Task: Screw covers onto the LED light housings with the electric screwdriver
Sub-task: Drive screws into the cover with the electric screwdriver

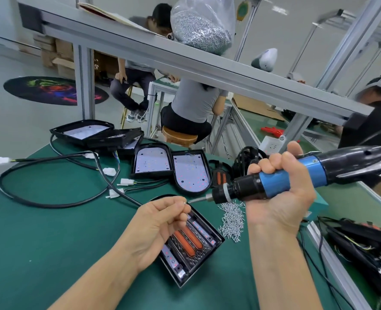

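Gripping the blue-and-black electric screwdriver (296,180) in a full fist, the right hand (281,193) holds it nearly level above the green worktop (40,220), its bit (197,199) pointing left toward the left hand (160,222). The left hand's fingers are curled, thumb and forefinger pinched together at the bit's tip; whether a screw sits between them is too small to tell. The two hands are near each other but apart, joined only at that tip.

Under the left hand lies an LED light housing (198,249) with a cover bearing two orange strips, set at an angle, its far corner hidden by the fingers. Just to its right is a loose heap of screws (232,222) on the worktop, beneath the screwdriver's nose. Behind it, two open housings (174,168) with white LED boards lie side by side, touching, and further back left more black housings (95,135) are stacked near the worktop's far edge. Black cables (51,175) with white connectors loop across the left-hand part, leaving bare green surface in the near left corner. The worktop's right edge is an aluminium rail (332,260), with a bin of black parts (363,242) beyond it. An aluminium shelf beam (185,61) crosses overhead, carrying a bag of screws (204,27).
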Motion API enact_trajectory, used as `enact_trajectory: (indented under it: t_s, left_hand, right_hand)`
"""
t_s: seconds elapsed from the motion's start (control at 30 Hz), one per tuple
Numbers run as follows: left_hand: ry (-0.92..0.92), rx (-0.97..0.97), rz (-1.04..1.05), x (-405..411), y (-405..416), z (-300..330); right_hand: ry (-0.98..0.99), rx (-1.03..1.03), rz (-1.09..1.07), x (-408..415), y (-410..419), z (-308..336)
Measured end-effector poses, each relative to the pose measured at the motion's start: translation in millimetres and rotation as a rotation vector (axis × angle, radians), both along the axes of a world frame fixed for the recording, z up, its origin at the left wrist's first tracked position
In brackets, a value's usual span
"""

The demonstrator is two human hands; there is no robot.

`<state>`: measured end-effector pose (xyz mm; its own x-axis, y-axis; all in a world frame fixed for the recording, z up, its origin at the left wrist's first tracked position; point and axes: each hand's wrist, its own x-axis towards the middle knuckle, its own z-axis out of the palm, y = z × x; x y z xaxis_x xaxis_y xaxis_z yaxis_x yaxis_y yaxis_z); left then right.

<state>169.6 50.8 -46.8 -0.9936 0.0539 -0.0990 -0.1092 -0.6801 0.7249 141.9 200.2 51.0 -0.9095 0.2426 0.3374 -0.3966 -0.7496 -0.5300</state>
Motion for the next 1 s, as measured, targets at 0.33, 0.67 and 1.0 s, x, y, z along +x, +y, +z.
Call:
enact_trajectory:
  t_s: [0.33,0.67,1.0]
  left_hand:
    - [-0.006,0.001,0.018,0.8,3.3,-3.3]
    - [-0.009,0.008,0.012,0.6,10.6,-1.6]
    - [-0.018,0.046,0.011,1.0,10.9,-5.0]
  right_hand:
    - [-0.017,0.002,0.004,0.9,-1.4,-4.4]
    - [-0.017,-0.018,0.008,0.3,4.0,-5.7]
    - [-0.015,-0.023,0.012,-1.8,4.8,-9.0]
